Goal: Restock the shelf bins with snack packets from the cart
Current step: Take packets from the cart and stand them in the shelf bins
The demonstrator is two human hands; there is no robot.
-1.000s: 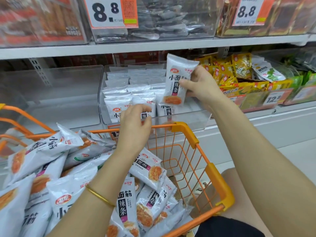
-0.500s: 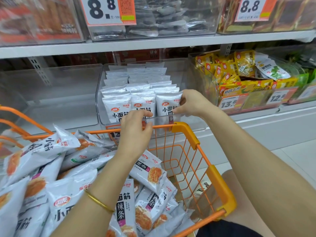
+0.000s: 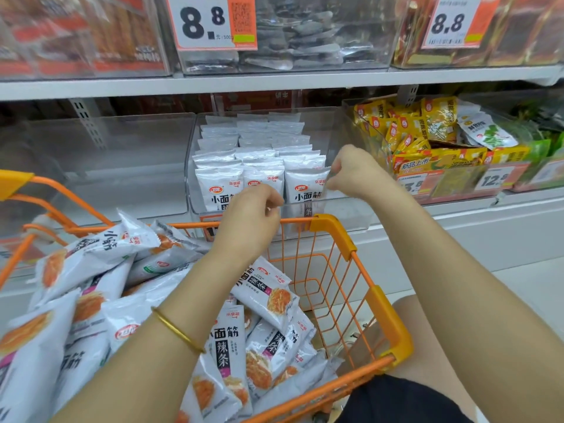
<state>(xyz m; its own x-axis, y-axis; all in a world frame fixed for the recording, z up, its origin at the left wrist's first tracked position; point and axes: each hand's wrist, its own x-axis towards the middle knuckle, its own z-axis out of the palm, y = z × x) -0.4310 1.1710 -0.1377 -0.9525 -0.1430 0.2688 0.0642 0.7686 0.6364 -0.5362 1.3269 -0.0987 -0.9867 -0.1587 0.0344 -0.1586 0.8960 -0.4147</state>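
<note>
A clear shelf bin [image 3: 341, 215] holds three rows of upright white snack packets [image 3: 218, 190]. My right hand [image 3: 357, 172] is at the bin's right side, fingertips pinched on the top right corner of the front right packet [image 3: 305, 190], which stands in the bin. My left hand [image 3: 247, 221] hovers over the cart's front rim, just before the bin's front wall, fingers curled with nothing in them; it hides part of the front middle packet. The orange wire cart [image 3: 332, 233] below holds several loose packets [image 3: 265, 294] of the same kind.
A clear bin [image 3: 116, 166] to the left of the stocked one holds nothing. To the right, a bin of yellow packets [image 3: 427, 132] and green ones [image 3: 540, 148]. An upper shelf [image 3: 274, 80] with more bins and 8.8 price tags [image 3: 210, 22] hangs above.
My right hand brought a raised packet down into the front right of the bin and now rests at its top corner. My left hand stayed by the bin's front, fingers curling in.
</note>
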